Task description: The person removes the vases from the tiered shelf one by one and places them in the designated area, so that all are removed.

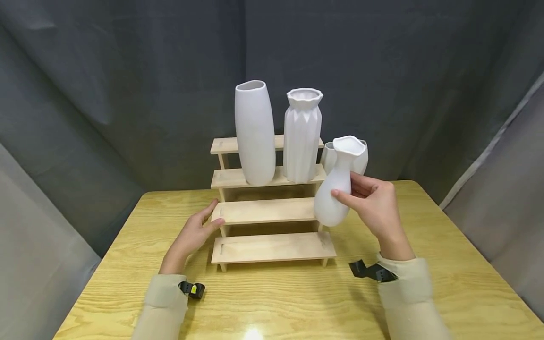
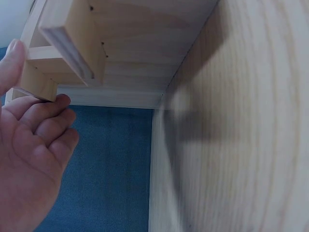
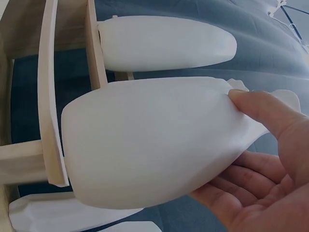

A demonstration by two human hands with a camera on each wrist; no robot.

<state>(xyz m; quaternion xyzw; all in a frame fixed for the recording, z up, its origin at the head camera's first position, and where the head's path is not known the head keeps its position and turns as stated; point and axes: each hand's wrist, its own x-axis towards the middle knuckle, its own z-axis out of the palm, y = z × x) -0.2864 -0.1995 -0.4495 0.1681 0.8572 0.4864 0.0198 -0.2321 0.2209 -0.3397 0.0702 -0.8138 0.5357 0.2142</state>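
My right hand (image 1: 378, 208) holds a white vase (image 1: 333, 198) with a narrow neck and wavy rim, thumb in front and fingers behind. It hangs tilted at the right end of the second step from the bottom. In the right wrist view, the vase (image 3: 149, 140) has its base close to a wooden shelf edge (image 3: 50, 96). My left hand (image 1: 193, 236) grips the left end of that step on a four-tier wooden stand (image 1: 272, 248). The thumb lies at the step's edge; the left wrist view shows the fingers (image 2: 50, 121) curled against the wood.
On the third step stand a tall smooth white vase (image 1: 255, 132) and a pleated white vase (image 1: 303, 141). More white vase tops (image 1: 362, 158) show behind the held one, at the stand's right. The stand is on a wooden table (image 1: 255, 302) before a dark grey curtain (image 1: 170, 85).
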